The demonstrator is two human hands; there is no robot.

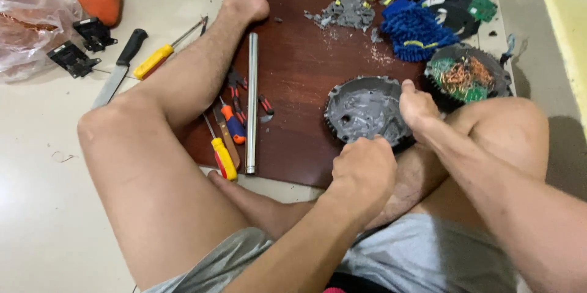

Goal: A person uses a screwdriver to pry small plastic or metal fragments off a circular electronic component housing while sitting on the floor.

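Down at the near right of the dark wooden board (293,85), the head view shows a round grey housing (365,111), shallow like a dish, with a toothed black rim and a dusty, lumpy inner face marked by a few small holes. Being a disc, it has no real long axis; its open face tilts up and slightly towards the camera, and its right edge leans against the person's right leg. The left hand (365,169) is closed in a fist at the housing's near rim, touching it, though whether it grips the rim or a small tool cannot be told. The right hand (417,108) is clamped on the upper right rim, thumb over the edge. The two hands are apart, one on each side of the disc. Just beyond the right hand lies a second round part with green and copper windings (468,76), and behind it a blue bristly mat (416,31) and a heap of grey fragments (345,10). A long metal rod (251,103) lies lengthwise down the board, left of the housing, with pliers (235,82) and a yellow-handled screwdriver (223,157) beside it against the left leg. On the floor to the left are a knife (119,66) and another yellow screwdriver (160,55).
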